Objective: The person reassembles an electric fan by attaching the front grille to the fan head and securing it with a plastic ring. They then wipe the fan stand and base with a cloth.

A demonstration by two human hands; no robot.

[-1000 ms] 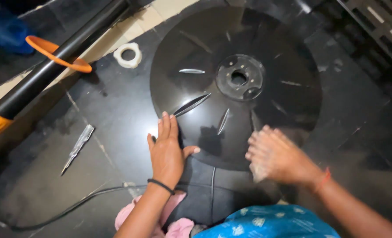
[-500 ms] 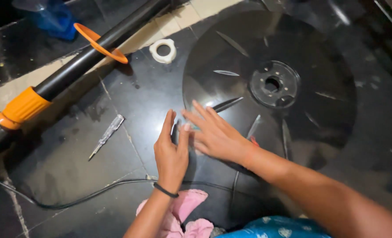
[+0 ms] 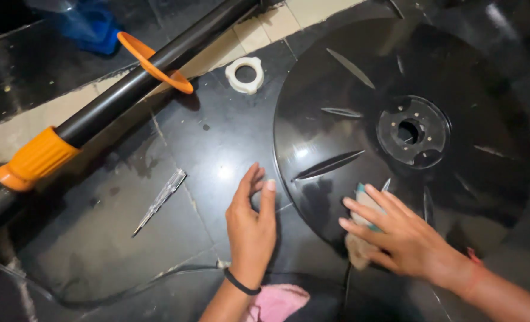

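Note:
A large round black plastic disc [image 3: 360,71] with radial slits and a central hub [image 3: 413,132] lies flat on the dark tiled floor. My right hand [image 3: 399,235] presses a small pale cloth [image 3: 360,206] against the disc's near edge, fingers spread over it. My left hand [image 3: 252,223] rests flat on the floor just left of the disc's rim, fingers together, holding nothing. A black band circles that wrist.
A black pole [image 3: 152,68] with orange collars [image 3: 35,160] crosses the upper left. A white ring [image 3: 245,74] lies near the disc's top left. A clear-handled screwdriver [image 3: 160,200] and a thin black cable [image 3: 116,292] lie on the floor. Pink cloth [image 3: 277,303] sits at the bottom.
My right hand has gone from the disc's near right edge to the left beside my left hand, then back onto the near edge with the cloth. The view has shifted left.

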